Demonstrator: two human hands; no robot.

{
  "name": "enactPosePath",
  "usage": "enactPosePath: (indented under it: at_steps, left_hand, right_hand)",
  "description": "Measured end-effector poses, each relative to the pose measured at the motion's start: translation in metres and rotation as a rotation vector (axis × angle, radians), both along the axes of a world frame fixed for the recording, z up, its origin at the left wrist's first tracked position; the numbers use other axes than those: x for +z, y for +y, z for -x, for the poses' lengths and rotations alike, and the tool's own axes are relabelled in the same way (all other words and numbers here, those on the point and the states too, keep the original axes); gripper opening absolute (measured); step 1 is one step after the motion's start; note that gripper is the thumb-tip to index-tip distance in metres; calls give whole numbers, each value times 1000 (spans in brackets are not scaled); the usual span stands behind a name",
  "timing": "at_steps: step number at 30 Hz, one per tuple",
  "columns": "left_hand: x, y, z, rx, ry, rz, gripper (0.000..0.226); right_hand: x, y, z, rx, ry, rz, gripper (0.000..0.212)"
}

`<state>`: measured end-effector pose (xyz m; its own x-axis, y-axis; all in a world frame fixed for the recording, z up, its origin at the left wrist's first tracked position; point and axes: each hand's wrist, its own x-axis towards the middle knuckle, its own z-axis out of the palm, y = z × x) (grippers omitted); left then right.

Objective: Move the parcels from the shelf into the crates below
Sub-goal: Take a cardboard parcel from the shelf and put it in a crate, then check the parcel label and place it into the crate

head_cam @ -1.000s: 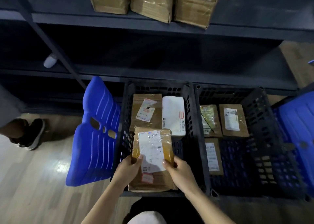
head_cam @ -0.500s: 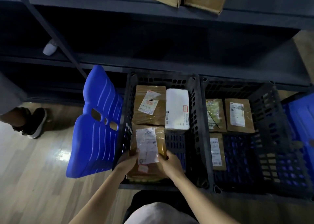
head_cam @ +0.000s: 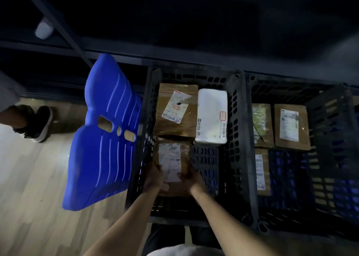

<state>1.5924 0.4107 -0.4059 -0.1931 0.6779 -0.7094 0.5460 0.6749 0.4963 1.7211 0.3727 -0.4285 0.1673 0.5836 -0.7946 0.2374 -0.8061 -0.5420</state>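
A brown taped parcel [head_cam: 172,158] with a white label lies low inside the left black crate [head_cam: 238,139], at its near left. My left hand [head_cam: 154,178] grips its left edge and my right hand [head_cam: 191,178] grips its right edge. Behind it in the same crate sit a larger brown parcel [head_cam: 175,112] and a white parcel [head_cam: 211,115]. The right black crate [head_cam: 330,119] holds three brown parcels, one with a white label [head_cam: 291,127].
A blue crate lid [head_cam: 104,135] stands open at the left of the left crate. Dark shelf rails [head_cam: 174,59] run just behind the crates. Another person's shoe [head_cam: 37,123] stands on the wooden floor at far left.
Both hands have lowered the brown parcel deeper into the left crate. The camera has tilted down, so the shelf parcels above have left the view.
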Motion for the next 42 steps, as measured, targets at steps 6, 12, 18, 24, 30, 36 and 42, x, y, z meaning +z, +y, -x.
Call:
enactPosePath:
  at_steps: [6, 12, 18, 24, 30, 36, 42]
  left_hand:
    - [-27, 13, -7, -118, 161, 9, 43]
    - [-43, 18, -8, -257, 344, 105, 41]
    - [-43, 15, -9, -280, 345, 130, 43]
    - [-6, 12, -10, -269, 282, 47, 39]
    - [67, 31, -21, -527, 275, -175, 38]
    - [182, 82, -40, -706, 484, -714, 77]
    - [303, 138, -60, -657, 578, -1112, 76]
  right_hand:
    - [-27, 14, 2, 91, 51, -8, 41]
    - [-45, 20, 3, 64, -19, -15, 43]
    - [-45, 19, 1, 100, -55, -12, 48]
    - [-2, 32, -16, 438, -271, -72, 64]
    - [77, 59, -54, 681, -506, -291, 72]
    - [182, 97, -95, 685, -757, -641, 72]
    - [297, 143, -132, 575, -905, -912, 79]
